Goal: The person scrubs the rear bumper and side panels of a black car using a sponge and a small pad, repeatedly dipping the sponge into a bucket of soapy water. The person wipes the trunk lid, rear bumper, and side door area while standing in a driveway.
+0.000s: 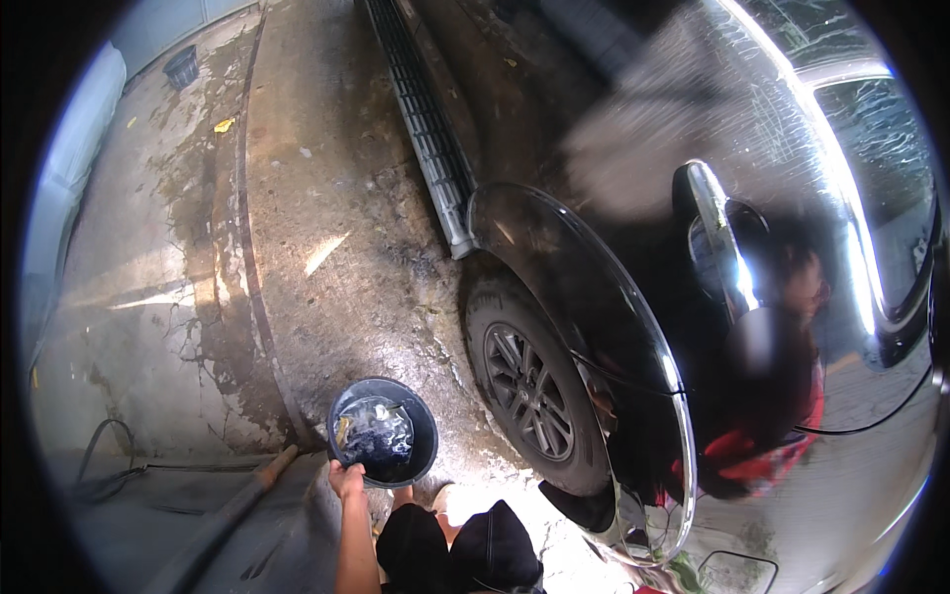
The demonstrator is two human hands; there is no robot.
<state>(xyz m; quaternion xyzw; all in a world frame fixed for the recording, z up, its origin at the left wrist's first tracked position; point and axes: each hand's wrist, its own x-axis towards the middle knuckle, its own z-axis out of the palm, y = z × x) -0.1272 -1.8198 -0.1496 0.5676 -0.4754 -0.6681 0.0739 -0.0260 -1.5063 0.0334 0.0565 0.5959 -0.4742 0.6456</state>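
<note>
My left hand (347,480) grips the near left edge of a round black bucket (427,426), its fingers closed over the rim. Inside the bucket is dark water (381,436) with reflections and pale, foam-like patches on it. The bucket is just beyond my knees, in black shorts (495,544). My right hand does not show. To the right of the bucket, and apart from it, is the car's wheel (529,391) with a grey spoked rim.
A glossy dark car (614,267) fills the right side, with a chrome door handle (727,243) and a ridged side step (426,129). Wet, stained concrete (336,198) runs along its left. A pole (272,470) and a dark hose (99,431) lie left; a small dark bucket (181,67) stands far left.
</note>
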